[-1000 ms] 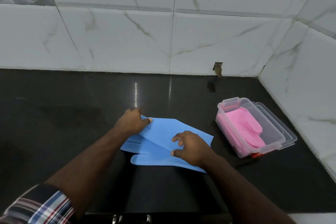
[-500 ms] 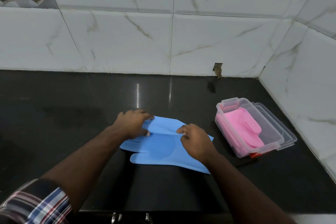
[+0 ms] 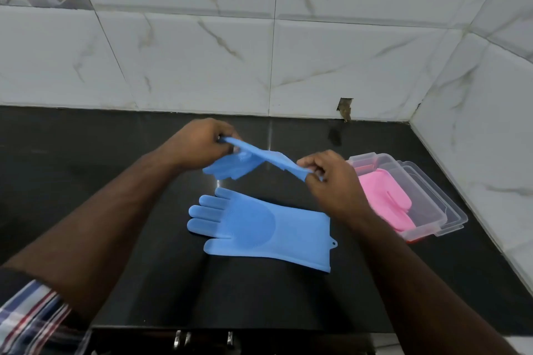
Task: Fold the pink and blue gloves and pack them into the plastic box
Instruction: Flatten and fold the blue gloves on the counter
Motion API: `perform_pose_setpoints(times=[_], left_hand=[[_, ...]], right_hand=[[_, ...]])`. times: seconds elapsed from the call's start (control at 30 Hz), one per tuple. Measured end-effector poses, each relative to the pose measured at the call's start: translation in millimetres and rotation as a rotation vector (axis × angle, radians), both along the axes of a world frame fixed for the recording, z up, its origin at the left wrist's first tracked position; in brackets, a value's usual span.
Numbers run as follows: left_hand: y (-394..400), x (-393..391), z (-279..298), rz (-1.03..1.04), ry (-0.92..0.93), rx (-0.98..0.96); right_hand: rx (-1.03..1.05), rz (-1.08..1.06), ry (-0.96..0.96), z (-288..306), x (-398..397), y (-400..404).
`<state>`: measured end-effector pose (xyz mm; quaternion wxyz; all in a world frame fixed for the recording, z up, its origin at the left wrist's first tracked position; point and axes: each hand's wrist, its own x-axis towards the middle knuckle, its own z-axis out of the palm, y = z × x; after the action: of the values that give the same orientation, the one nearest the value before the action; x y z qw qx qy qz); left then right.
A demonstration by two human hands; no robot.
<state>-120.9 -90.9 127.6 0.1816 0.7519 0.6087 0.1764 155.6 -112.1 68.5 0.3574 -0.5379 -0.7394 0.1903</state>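
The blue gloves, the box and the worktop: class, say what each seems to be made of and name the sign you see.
Blue glove on the counter: likely silicone or rubber, matte, with a patch of fine bristles on the palm.
Lifted blue glove: same material; it sags limply between both hands.
Plastic box: clear hard plastic; the pink gloves show through.
Worktop: probably polished dark stone; it reflects light.

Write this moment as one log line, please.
both hands hold lifted blue glove | second blue glove on counter | pink gloves boxed
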Motion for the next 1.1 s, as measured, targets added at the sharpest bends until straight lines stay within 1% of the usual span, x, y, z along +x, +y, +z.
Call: perform_pose_setpoints(times=[0.03,0.07,0.1,0.13,0.17,0.2,0.27,0.33,0.4,0.47,0.5,0.53,0.57,0.63,0.73,0.8,0.87,0.9,0.93,0.97,1.0,1.07,1.1], left_hand=[[-4,-9,-1,-0.053,0.008,-0.131],[-9,-17,-5,-0.112,0.046,-0.294],[-14,-23,-9,-0.157,0.108,-0.456],[-18,-30,-16,-0.162,0.159,-0.58],[-22,-34,-25,-0.137,0.185,-0.64],[-25,-37,-33,-0.101,0.179,-0.647],[-25,-42,-51,0.013,0.107,-0.579],[-26,-43,-69,0.131,0.056,-0.501],[-28,-43,-88,0.248,0.073,-0.422],[-34,-39,-103,0.322,0.096,-0.386],[-38,-38,-110,0.356,0.046,-0.413],[-40,-37,-116,0.391,-0.042,-0.454],[-43,-36,-121,0.422,-0.124,-0.489],[-42,-37,-129,0.474,-0.213,-0.452],[-40,-30,-126,0.531,-0.361,-0.382],[-40,-26,-124,0.541,-0.379,-0.412],[-42,-27,-126,0.54,-0.353,-0.467],[-44,-30,-126,0.53,-0.304,-0.46],[-46,-35,-128,0.517,-0.221,-0.409],[-47,-37,-129,0.499,-0.127,-0.33],[-48,-38,-129,0.476,-0.079,-0.23],[-50,-30,-127,0.34,-0.121,-0.101],[-54,-22,-125,0.244,-0.141,-0.111]], right_hand=[[-0.08,0.055,-0.011,-1,2,-7],[-0.208,0.129,-0.064,-3,4,-13],[-0.356,0.217,-0.157,-6,5,-18],[-0.482,0.29,-0.248,-10,5,-23],[-0.561,0.327,-0.297,-15,4,-27],[-0.586,0.329,-0.303,-22,2,-29],[-0.556,0.291,-0.29,-35,-4,-29],[-0.514,0.3,-0.325,-50,-12,-31],[-0.515,0.355,-0.376,-61,-19,-39],[-0.528,0.401,-0.493,-70,-26,-46],[-0.505,0.403,-0.565,-73,-28,-49],[-0.461,0.393,-0.612,-75,-30,-50],[-0.406,0.377,-0.63,-76,-30,-49],[-0.315,0.346,-0.619,-76,-28,-44],[-0.267,0.29,-0.629,-72,-26,-33],[-0.324,0.283,-0.591,-67,-24,-26],[-0.443,0.293,-0.466,-63,-19,-23],[-0.489,0.283,-0.397,-62,-16,-24],[-0.504,0.255,-0.352,-62,-12,-24],[-0.496,0.219,-0.339,-64,-9,-24],[-0.484,0.19,-0.358,-65,-5,-23],[-0.485,0.175,-0.432,-69,0,-23],[-0.492,0.185,-0.463,-71,2,-23]])
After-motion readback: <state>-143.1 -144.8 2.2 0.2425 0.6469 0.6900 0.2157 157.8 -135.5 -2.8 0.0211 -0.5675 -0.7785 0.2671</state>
